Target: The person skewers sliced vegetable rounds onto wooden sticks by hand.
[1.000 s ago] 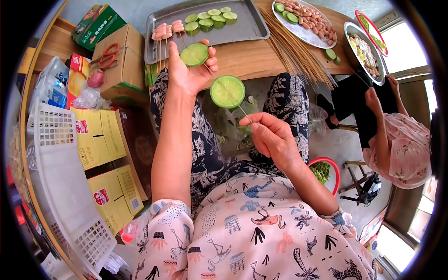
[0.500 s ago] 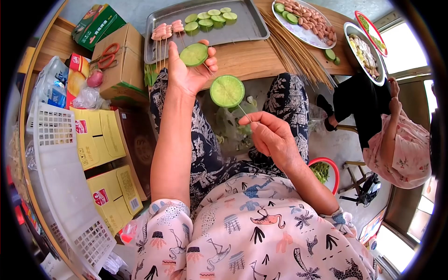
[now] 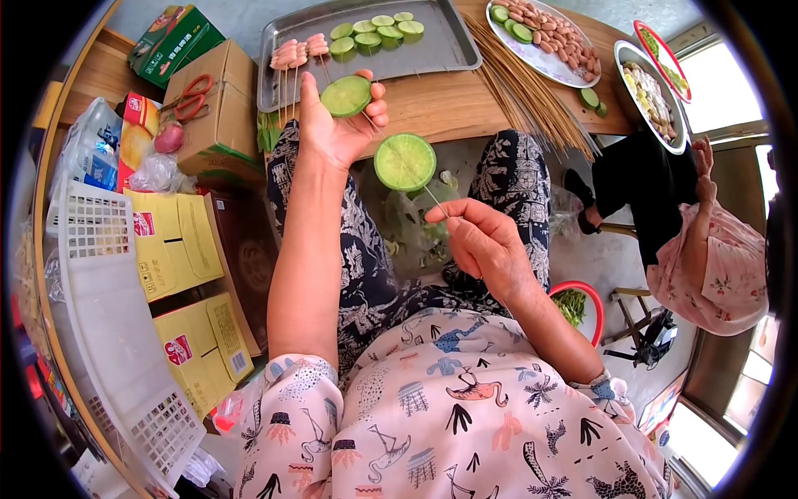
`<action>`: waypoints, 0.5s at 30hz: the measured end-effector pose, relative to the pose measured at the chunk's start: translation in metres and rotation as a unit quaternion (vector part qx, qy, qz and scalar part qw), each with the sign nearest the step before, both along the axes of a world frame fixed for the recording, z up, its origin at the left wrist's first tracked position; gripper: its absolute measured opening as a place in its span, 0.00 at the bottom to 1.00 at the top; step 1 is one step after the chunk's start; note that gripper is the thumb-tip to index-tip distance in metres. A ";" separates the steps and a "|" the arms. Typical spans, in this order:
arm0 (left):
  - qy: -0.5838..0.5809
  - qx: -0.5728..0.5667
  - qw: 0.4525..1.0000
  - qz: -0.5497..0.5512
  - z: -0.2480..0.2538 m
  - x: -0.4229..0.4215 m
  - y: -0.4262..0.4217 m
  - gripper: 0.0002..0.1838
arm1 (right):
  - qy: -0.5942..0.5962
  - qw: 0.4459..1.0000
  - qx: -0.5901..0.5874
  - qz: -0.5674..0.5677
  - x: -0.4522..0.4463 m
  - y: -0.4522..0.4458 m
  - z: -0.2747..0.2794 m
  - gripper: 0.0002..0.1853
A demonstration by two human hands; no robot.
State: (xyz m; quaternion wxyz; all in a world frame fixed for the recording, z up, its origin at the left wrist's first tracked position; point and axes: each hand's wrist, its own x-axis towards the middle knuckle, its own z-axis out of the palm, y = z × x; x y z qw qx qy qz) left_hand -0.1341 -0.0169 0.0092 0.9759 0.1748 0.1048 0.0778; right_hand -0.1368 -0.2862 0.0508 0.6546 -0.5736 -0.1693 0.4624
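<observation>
My right hand [image 3: 492,251] pinches the thin stick of a skewer, and a round green vegetable slice [image 3: 405,162] sits on its far end above my lap. Palm up, my left hand [image 3: 328,131] curls its fingers around another skewered green slice [image 3: 346,97], whose stick points down to the right. The two slices are apart. Beyond my left hand, a metal tray [image 3: 453,54] bears several similar slices [image 3: 364,41] on sticks and pink meat skewers [image 3: 289,56].
Bare bamboo sticks [image 3: 532,100] lie beside the tray. A plate of pink sausages and cucumber slices [image 3: 555,40] and a metal bowl [image 3: 652,96] stand at the right. Boxes [image 3: 187,249] and a white crate [image 3: 108,308] are on my left. Another person [image 3: 711,266] sits at the right.
My hands and both green slices have hardly moved. At the right, the other person's hand has shifted slightly and its fingers look more raised.
</observation>
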 end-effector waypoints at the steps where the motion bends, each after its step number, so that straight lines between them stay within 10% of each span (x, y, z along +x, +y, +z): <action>1: 0.001 0.001 1.000 0.001 0.000 0.000 0.000 0.43 | -0.001 1.000 -0.002 0.000 0.000 0.000 0.000 0.10; 15: 0.047 0.044 0.998 -0.007 0.002 -0.002 -0.004 0.44 | -0.032 0.999 -0.027 -0.003 -0.003 -0.001 0.003 0.10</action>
